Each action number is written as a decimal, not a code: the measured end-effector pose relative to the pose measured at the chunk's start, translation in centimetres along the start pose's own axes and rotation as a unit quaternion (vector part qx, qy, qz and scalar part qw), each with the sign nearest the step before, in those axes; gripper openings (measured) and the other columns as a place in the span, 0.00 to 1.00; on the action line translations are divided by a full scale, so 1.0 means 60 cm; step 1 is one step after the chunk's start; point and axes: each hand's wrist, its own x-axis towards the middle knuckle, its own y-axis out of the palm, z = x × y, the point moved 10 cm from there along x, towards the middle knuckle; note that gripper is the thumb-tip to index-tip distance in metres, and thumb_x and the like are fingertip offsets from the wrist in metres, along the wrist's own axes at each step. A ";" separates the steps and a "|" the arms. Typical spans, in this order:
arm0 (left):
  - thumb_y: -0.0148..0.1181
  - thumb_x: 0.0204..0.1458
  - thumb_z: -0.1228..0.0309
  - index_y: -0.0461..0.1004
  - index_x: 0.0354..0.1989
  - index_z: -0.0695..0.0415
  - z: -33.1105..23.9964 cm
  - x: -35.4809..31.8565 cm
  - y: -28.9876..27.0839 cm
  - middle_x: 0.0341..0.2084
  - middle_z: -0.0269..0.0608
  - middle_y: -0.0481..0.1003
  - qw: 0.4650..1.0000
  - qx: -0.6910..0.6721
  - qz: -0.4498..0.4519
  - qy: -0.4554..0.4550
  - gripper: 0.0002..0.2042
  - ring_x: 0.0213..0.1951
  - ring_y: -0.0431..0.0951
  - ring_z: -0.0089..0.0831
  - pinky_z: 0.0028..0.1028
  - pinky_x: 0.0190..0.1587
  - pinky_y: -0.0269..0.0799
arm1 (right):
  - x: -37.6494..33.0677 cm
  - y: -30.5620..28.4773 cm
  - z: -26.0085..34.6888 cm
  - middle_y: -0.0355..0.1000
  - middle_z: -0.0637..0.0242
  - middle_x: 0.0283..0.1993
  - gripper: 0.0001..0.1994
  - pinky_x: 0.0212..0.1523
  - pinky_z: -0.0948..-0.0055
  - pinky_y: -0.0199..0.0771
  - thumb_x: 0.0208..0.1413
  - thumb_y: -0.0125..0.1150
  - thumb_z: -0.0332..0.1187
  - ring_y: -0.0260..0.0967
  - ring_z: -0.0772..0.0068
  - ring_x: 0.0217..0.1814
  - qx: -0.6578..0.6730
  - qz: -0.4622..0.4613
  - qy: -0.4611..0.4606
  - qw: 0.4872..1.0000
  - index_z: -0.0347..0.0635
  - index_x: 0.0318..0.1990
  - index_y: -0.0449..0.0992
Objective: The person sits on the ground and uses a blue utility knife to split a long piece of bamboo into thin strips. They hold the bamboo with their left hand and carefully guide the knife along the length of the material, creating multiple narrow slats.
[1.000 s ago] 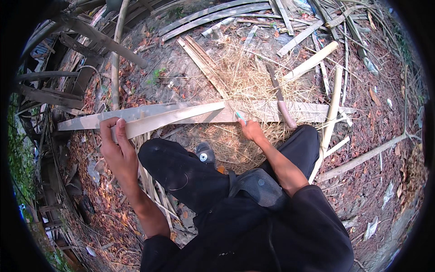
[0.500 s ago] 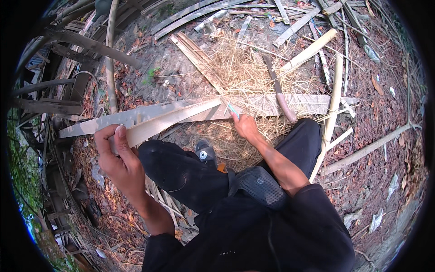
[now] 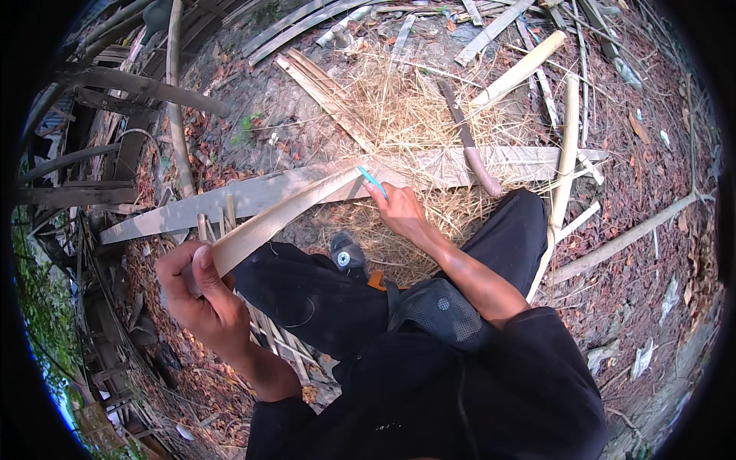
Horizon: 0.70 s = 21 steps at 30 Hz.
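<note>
Bamboo strip (image 3: 284, 215): pale, long, slanting from near left to far centre above the person's knee. Left hand (image 3: 201, 295) closed around its near end. Right hand (image 3: 399, 211) grips a turquoise-handled tool (image 3: 372, 181) at its far end. Grey plank (image 3: 307, 192) lies behind, dry straw (image 3: 406, 115) beyond, machete (image 3: 471, 146) right.

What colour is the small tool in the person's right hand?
Light blue, or turquoise. The small tool in the right hand shows in the head view.
</note>
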 end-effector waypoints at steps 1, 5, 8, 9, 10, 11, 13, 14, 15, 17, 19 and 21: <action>0.50 0.64 0.68 0.66 0.36 0.58 -0.004 0.001 0.003 0.19 0.27 0.64 1.000 0.003 -0.007 -0.001 0.07 0.16 0.56 0.09 0.13 0.17 0.48 | -0.019 -0.008 0.049 0.71 0.40 0.22 0.30 0.36 0.48 0.73 0.65 0.43 0.54 0.72 0.36 0.28 0.011 -0.001 -0.033 0.999 0.30 0.35 0.77; 0.50 0.64 0.70 0.67 0.35 0.60 -0.008 0.010 0.010 0.21 0.30 0.66 0.999 -0.014 -0.015 -0.050 0.07 0.16 0.58 0.11 0.15 0.16 0.50 | -0.012 0.016 -0.030 0.71 0.43 0.20 0.30 0.35 0.49 0.74 0.65 0.42 0.53 0.71 0.38 0.26 -0.086 -0.078 -0.090 0.989 0.31 0.35 0.78; 0.50 0.64 0.68 0.67 0.36 0.59 -0.009 0.022 0.010 0.22 0.30 0.67 0.997 0.010 -0.057 -0.046 0.08 0.16 0.58 0.10 0.14 0.15 0.50 | 0.011 0.045 -0.137 0.72 0.42 0.23 0.28 0.34 0.49 0.74 0.65 0.43 0.51 0.71 0.40 0.27 -0.132 -0.035 -0.037 0.990 0.30 0.38 0.77; 0.49 0.64 0.67 0.67 0.37 0.58 -0.009 0.020 0.013 0.22 0.29 0.67 0.997 0.004 -0.058 -0.050 0.08 0.16 0.58 0.10 0.13 0.16 0.50 | 0.020 0.057 -0.152 0.73 0.42 0.24 0.27 0.34 0.49 0.74 0.66 0.43 0.50 0.72 0.40 0.27 -0.125 -0.046 -0.045 0.990 0.30 0.38 0.76; 0.49 0.65 0.65 0.67 0.38 0.57 -0.004 0.005 0.006 0.22 0.29 0.68 0.996 0.011 -0.054 -0.070 0.08 0.16 0.58 0.09 0.12 0.16 0.50 | 0.018 0.055 -0.121 0.73 0.41 0.25 0.26 0.34 0.49 0.75 0.66 0.43 0.49 0.72 0.41 0.27 -0.119 -0.050 -0.055 0.990 0.29 0.37 0.76; 0.49 0.65 0.65 0.67 0.37 0.57 -0.007 0.002 0.001 0.22 0.29 0.67 0.994 0.040 -0.074 -0.064 0.09 0.16 0.57 0.09 0.12 0.16 0.50 | 0.003 0.064 -0.088 0.73 0.41 0.24 0.26 0.34 0.49 0.75 0.66 0.44 0.48 0.73 0.41 0.27 -0.059 -0.054 -0.063 0.995 0.29 0.35 0.76; 0.50 0.64 0.66 0.67 0.35 0.58 -0.005 -0.003 0.003 0.23 0.32 0.68 0.993 0.027 -0.081 -0.081 0.09 0.16 0.57 0.10 0.14 0.15 0.49 | -0.010 0.024 0.024 0.73 0.43 0.21 0.27 0.30 0.51 0.76 0.66 0.44 0.49 0.75 0.44 0.27 0.001 -0.033 -0.094 0.995 0.28 0.30 0.75; 0.50 0.64 0.67 0.67 0.35 0.59 -0.006 -0.002 0.005 0.23 0.33 0.68 0.993 0.018 -0.076 -0.088 0.09 0.15 0.57 0.11 0.14 0.15 0.49 | -0.011 0.024 0.015 0.73 0.43 0.21 0.27 0.27 0.52 0.75 0.65 0.46 0.48 0.75 0.44 0.26 -0.024 -0.039 -0.086 0.995 0.28 0.31 0.75; 0.50 0.64 0.66 0.67 0.35 0.59 -0.010 0.000 0.005 0.23 0.33 0.68 0.993 0.023 -0.071 -0.087 0.09 0.16 0.57 0.11 0.14 0.15 0.49 | -0.004 0.028 0.004 0.72 0.44 0.20 0.26 0.25 0.53 0.74 0.65 0.47 0.48 0.75 0.45 0.25 -0.049 -0.042 -0.083 0.994 0.28 0.31 0.75; 0.50 0.64 0.66 0.67 0.35 0.59 -0.012 0.003 0.009 0.22 0.32 0.67 0.994 0.034 -0.066 -0.086 0.10 0.16 0.58 0.11 0.14 0.16 0.50 | 0.015 0.037 -0.007 0.72 0.44 0.19 0.24 0.20 0.54 0.72 0.64 0.50 0.47 0.74 0.46 0.22 -0.100 -0.069 -0.108 0.987 0.29 0.31 0.75; 0.49 0.65 0.66 0.67 0.35 0.60 -0.002 0.010 0.003 0.21 0.31 0.67 0.993 0.052 -0.064 -0.087 0.10 0.16 0.58 0.12 0.15 0.17 0.51 | 0.019 0.066 -0.012 0.71 0.43 0.18 0.22 0.15 0.56 0.70 0.63 0.53 0.45 0.72 0.49 0.18 -0.146 -0.107 -0.160 0.970 0.29 0.29 0.75; 0.48 0.65 0.65 0.67 0.34 0.61 -0.006 0.018 0.006 0.20 0.31 0.67 0.993 0.080 -0.047 -0.076 0.11 0.16 0.59 0.13 0.17 0.18 0.53 | 0.007 0.062 -0.037 0.71 0.39 0.21 0.23 0.16 0.56 0.71 0.62 0.54 0.46 0.73 0.49 0.20 -0.287 -0.219 -0.272 0.892 0.29 0.29 0.75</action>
